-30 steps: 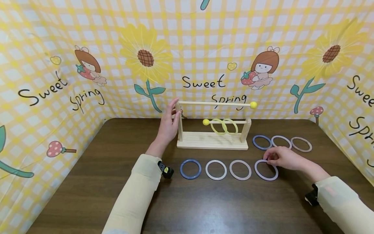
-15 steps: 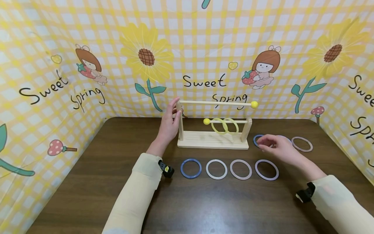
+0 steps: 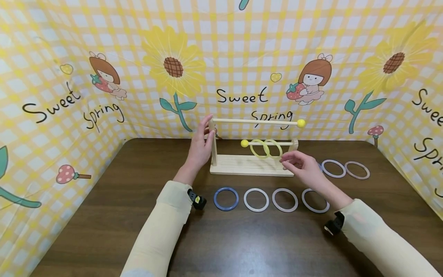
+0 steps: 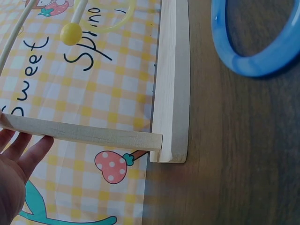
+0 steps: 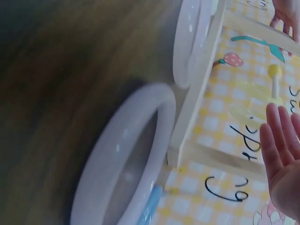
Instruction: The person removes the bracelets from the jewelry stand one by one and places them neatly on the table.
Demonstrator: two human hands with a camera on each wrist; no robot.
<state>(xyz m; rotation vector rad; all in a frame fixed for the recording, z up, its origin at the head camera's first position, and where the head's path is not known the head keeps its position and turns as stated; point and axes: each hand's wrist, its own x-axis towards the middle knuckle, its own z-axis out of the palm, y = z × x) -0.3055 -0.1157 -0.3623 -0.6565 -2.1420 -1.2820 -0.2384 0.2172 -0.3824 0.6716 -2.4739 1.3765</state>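
Observation:
My left hand (image 3: 199, 150) grips the left upright of a wooden ring stand (image 3: 228, 165), thumb in front and fingers passing behind, as the left wrist view shows on the post (image 4: 93, 135). Two yellow-green rings (image 3: 280, 148) hang on the stand's lower rod (image 3: 287, 143). My right hand (image 3: 301, 165) is in front of the right upright, fingertips close by the lower edge of the nearer hanging ring. In the right wrist view its fingers (image 5: 269, 140) are straight. A blue ring behind the right hand is nearly hidden.
A row of rings lies before the stand: blue (image 3: 226, 210), white (image 3: 256, 210), pinkish (image 3: 285, 211) and lavender (image 3: 311, 210), the last partly under my right wrist. White (image 3: 333, 176) and pink (image 3: 357, 178) rings lie at right. The stand's upper rod (image 3: 256, 121) ends in a yellow ball (image 3: 301, 123).
My right hand let go of the lavender ring, now lying in the front row, and moved up and left to the hanging yellow-green rings. My left hand stays on the stand.

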